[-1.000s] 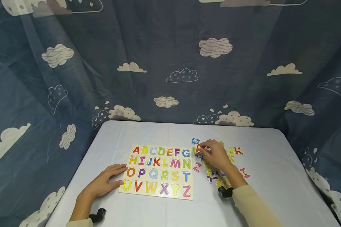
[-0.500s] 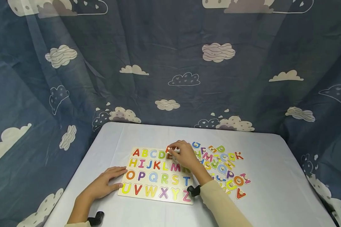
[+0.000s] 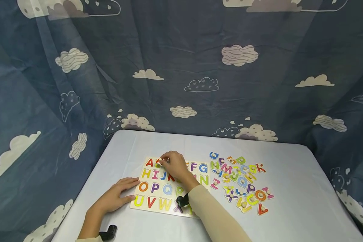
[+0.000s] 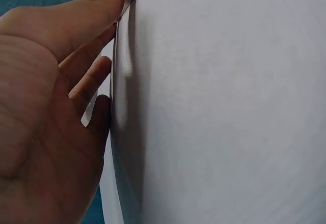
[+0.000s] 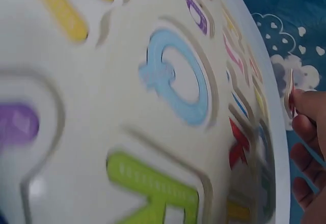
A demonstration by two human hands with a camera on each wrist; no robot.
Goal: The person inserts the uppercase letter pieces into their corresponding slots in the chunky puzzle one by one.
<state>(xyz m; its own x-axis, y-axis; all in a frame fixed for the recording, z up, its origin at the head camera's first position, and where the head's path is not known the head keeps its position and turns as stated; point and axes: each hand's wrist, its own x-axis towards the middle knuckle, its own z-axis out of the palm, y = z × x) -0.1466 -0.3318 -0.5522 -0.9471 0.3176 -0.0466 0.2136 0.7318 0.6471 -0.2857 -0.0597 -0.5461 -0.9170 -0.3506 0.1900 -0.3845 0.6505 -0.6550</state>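
Note:
The wooden alphabet board (image 3: 161, 195) lies on the white table, with coloured letters in rows. My right hand (image 3: 176, 166) is over its upper rows and pinches a red letter piece (image 3: 158, 161) between thumb and fingers, beside the printed A. In the right wrist view that red piece (image 5: 292, 102) is seen edge-on at the fingertips. The hand and sleeve hide several letters in the middle of the board. My left hand (image 3: 116, 195) rests at the board's left edge, fingers extended; in the left wrist view, the thumb (image 4: 102, 10) reaches that edge.
Loose letter pieces with small knobs lie scattered right of the board, among them an orange O (image 3: 260, 195), a red K (image 3: 260, 168) and a pink Z (image 3: 215, 183). A dark cloud-print curtain (image 3: 169, 90) hangs behind the table.
My right hand has moved left from the loose pieces, across the board's top row, carrying the red letter piece. The left hand has stayed at the board's edge.

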